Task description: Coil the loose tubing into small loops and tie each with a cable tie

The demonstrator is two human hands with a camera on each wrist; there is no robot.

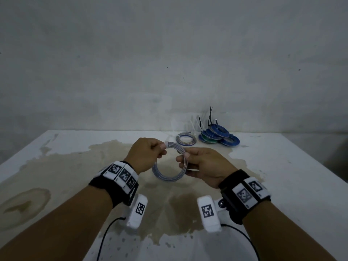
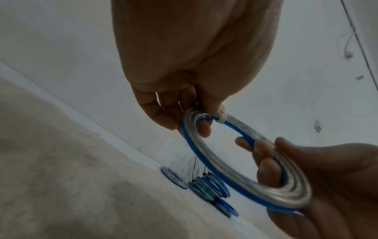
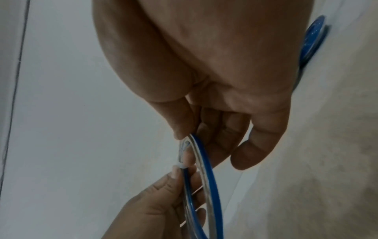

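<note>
1. Tubing coil [image 1: 168,162] is held above the stained table [image 1: 282,176], between both hands.
2. Left hand [image 1: 146,155] pinches its top, beside a white cable tie [image 1: 166,143].
3. Right hand [image 1: 205,166] grips its right side.

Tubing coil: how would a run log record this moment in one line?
tubing coil off table | left hand, right hand pinching rim | white tie on

Both arms were held out in front. The left hand [image 1: 146,154] and right hand [image 1: 205,166] were curled shut, pinching.
</note>
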